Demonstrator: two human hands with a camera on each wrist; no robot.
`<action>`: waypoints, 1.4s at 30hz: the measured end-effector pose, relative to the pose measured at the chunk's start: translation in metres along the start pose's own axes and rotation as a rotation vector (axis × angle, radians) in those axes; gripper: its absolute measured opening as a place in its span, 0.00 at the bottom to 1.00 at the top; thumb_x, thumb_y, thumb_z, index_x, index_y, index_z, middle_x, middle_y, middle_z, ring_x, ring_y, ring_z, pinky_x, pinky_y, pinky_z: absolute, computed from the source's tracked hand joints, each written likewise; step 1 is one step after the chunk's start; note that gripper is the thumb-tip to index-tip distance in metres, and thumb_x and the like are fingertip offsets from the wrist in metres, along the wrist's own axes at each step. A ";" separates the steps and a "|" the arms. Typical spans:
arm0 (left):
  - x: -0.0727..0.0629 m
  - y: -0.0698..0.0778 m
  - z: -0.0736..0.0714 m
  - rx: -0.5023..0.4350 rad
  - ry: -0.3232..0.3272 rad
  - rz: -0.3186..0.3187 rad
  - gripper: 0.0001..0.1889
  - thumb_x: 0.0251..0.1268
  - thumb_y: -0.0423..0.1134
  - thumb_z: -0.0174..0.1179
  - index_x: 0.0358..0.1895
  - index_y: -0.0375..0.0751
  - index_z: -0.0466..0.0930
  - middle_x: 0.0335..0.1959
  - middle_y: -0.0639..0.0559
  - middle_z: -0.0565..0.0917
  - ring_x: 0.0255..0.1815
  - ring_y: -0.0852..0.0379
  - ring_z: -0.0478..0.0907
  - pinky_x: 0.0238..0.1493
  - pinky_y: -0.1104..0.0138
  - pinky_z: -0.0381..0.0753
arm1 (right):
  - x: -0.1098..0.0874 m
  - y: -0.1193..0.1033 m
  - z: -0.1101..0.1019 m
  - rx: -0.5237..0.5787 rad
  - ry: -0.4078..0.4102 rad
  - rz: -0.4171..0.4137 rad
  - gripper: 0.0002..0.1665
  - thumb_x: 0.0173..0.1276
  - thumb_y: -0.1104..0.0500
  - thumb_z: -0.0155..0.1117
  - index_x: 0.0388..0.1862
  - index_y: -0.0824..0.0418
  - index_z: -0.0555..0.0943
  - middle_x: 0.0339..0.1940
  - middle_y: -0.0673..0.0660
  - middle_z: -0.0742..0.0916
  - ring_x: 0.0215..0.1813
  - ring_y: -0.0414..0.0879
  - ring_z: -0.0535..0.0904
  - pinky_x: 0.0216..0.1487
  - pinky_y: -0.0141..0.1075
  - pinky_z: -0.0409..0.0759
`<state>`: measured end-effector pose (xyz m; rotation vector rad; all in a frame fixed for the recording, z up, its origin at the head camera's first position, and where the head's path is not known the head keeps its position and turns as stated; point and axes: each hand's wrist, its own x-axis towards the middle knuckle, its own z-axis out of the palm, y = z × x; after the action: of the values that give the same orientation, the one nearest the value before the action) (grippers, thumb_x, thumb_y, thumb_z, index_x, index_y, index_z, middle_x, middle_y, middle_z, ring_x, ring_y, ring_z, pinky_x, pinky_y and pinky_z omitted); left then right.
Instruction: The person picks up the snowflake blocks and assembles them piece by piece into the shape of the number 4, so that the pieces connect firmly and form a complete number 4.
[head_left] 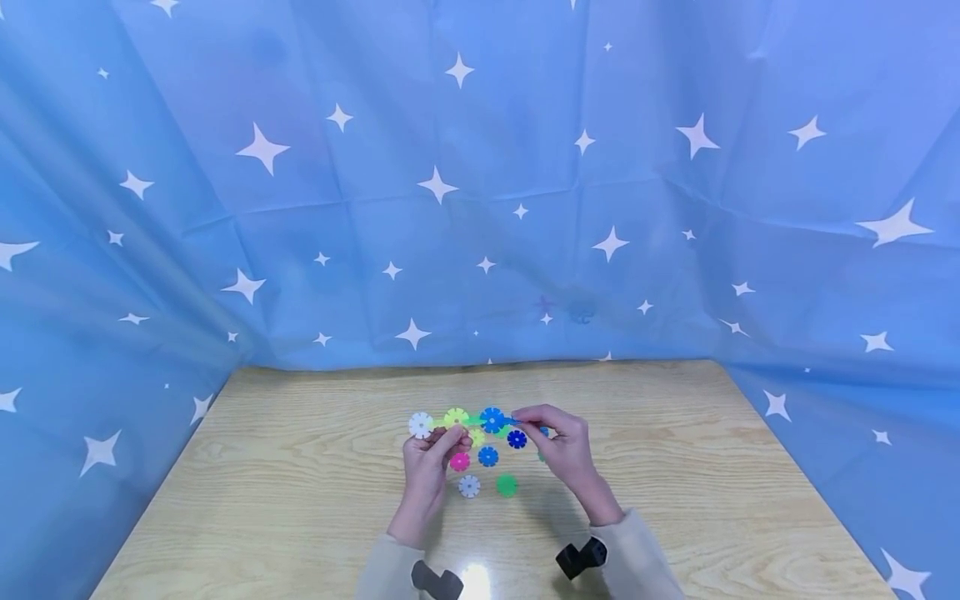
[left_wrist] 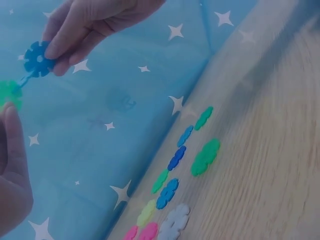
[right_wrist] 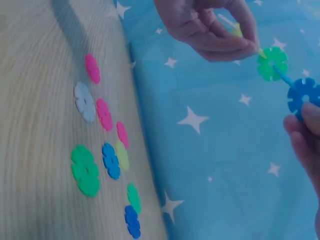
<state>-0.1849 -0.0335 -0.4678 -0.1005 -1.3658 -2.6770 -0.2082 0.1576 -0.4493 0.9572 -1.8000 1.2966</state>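
The left hand (head_left: 426, 465) pinches a chain of toothed discs (head_left: 474, 421) near its yellow disc (head_left: 455, 415), and the right hand (head_left: 564, 446) pinches the blue end disc (left_wrist: 36, 60). Between these two grips is a green disc (right_wrist: 273, 63) of the chain; a white disc (head_left: 421, 425) stands left of the left fingers. Below both grips, a pink disc (head_left: 460, 462), a grey disc (head_left: 469, 487) and a loose green disc (head_left: 507, 485) lie on the table (head_left: 300, 483).
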 end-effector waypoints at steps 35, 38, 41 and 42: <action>0.002 -0.004 0.003 -0.012 -0.021 0.031 0.13 0.59 0.22 0.57 0.25 0.45 0.83 0.23 0.52 0.85 0.27 0.59 0.84 0.36 0.68 0.85 | -0.014 0.006 0.006 -0.049 0.007 0.523 0.10 0.59 0.72 0.65 0.41 0.68 0.81 0.36 0.65 0.86 0.37 0.53 0.83 0.36 0.31 0.84; 0.003 -0.002 -0.001 -0.011 -0.004 0.029 0.13 0.59 0.23 0.58 0.25 0.45 0.83 0.23 0.52 0.85 0.28 0.59 0.84 0.36 0.69 0.85 | -0.024 0.021 0.000 -0.123 -0.022 0.681 0.09 0.60 0.69 0.65 0.40 0.67 0.82 0.36 0.63 0.86 0.38 0.51 0.82 0.36 0.30 0.84; 0.004 0.000 -0.003 -0.012 -0.006 0.035 0.13 0.59 0.22 0.58 0.25 0.45 0.83 0.24 0.52 0.85 0.28 0.59 0.84 0.36 0.69 0.85 | -0.033 0.031 -0.005 -0.198 -0.079 0.793 0.10 0.59 0.70 0.66 0.40 0.70 0.81 0.35 0.63 0.85 0.38 0.51 0.81 0.36 0.31 0.83; 0.004 0.000 -0.004 -0.012 -0.006 0.039 0.13 0.59 0.22 0.58 0.25 0.44 0.83 0.24 0.51 0.85 0.28 0.59 0.84 0.36 0.68 0.85 | -0.035 0.033 -0.007 -0.238 -0.102 0.819 0.10 0.58 0.71 0.66 0.40 0.71 0.81 0.35 0.63 0.85 0.38 0.51 0.80 0.36 0.32 0.83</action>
<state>-0.1892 -0.0368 -0.4693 -0.1343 -1.3360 -2.6555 -0.2196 0.1771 -0.4928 0.1286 -2.4842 1.4470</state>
